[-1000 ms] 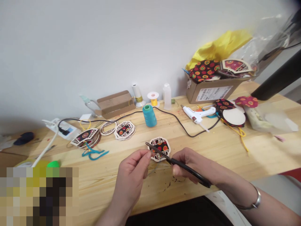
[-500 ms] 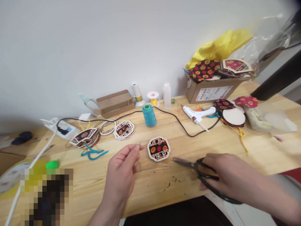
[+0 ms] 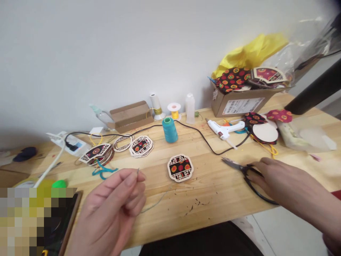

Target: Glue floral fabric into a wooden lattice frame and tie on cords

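while the left hand (image 3: 114, 209) pinches a needle (image 3: 137, 171) upright with thread (image 3: 156, 203) trailing clear of the table (image 3: 213, 199), right hand (image 3: 287, 185) rests loosely on scissors (image 3: 246, 174) lying flat, blades shut, right of the fabric ornament (image 3: 180, 168), within easy reach.

Thin needle (image 3: 137, 171) with trailing grey thread (image 3: 154, 205), black scissors (image 3: 249, 174) flat on table

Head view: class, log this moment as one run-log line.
left hand pinches needle, thread trailing | right hand on scissors, flat on table | ornament lies between, untouched
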`<state>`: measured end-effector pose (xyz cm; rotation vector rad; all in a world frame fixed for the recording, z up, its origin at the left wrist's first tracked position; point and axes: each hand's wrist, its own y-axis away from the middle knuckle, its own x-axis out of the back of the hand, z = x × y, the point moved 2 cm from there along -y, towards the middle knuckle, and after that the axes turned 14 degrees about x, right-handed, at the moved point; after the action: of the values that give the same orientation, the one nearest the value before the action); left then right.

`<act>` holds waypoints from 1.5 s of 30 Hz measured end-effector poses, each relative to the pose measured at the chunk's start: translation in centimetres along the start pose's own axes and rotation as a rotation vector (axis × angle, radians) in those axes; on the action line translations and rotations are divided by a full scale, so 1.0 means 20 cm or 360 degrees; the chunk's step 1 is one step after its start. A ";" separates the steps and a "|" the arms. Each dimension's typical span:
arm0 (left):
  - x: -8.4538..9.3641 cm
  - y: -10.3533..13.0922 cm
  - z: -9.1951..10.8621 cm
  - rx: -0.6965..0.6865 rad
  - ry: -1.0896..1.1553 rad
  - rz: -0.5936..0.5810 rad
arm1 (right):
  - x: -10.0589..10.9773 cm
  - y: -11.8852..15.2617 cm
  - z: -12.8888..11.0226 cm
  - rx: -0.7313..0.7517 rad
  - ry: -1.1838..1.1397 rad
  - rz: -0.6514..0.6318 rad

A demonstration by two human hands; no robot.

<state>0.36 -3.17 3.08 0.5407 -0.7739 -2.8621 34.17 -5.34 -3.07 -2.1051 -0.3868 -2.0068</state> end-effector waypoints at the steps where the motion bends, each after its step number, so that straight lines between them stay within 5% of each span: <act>1: 0.00 0.01 0.01 0.0011 0.0016 -0.0028 | 0.03 -0.04 -0.04 0.0059 -0.0012 0.0036; 6: -0.04 -0.05 -0.07 0.0285 0.0010 -0.0139 | 0.16 -0.33 -0.26 0.0565 -0.0099 0.0090; 11: -0.06 -0.09 -0.17 0.0388 0.0026 -0.0266 | 0.15 -0.62 -0.38 0.1031 0.0034 0.0084; 19: 0.00 -0.09 -0.22 0.0417 0.0071 -0.0249 | 0.09 -0.81 -0.46 0.1499 0.0200 0.0229; 25: 0.00 -0.11 -0.23 0.0469 0.0085 -0.0211 | 0.09 -0.85 -0.49 0.1524 -0.0014 0.0241; 30: 0.01 -0.10 -0.23 0.0440 0.0092 -0.0213 | 0.16 -0.88 -0.49 0.1233 -0.0510 0.0454; 35: 0.01 -0.12 -0.24 0.0449 0.0106 -0.0216 | 0.35 -0.99 -0.48 0.0924 -0.1072 0.0647; 39: 0.01 -0.12 -0.24 0.0443 0.0130 -0.0238 | 0.61 -1.08 -0.43 0.0426 -0.1892 0.0917; 41: 0.00 -0.11 -0.24 0.0425 0.0147 -0.0244 | 0.80 -1.08 -0.41 0.0442 -0.2145 0.1202; 45: 0.00 -0.11 -0.25 0.0432 0.0154 -0.0262 | 1.16 -0.97 -0.31 0.0516 -0.2090 0.1537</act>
<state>2.06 -3.56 -2.02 0.8046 -1.1598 -2.8658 22.95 12.01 19.80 -2.3392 0.1511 0.0535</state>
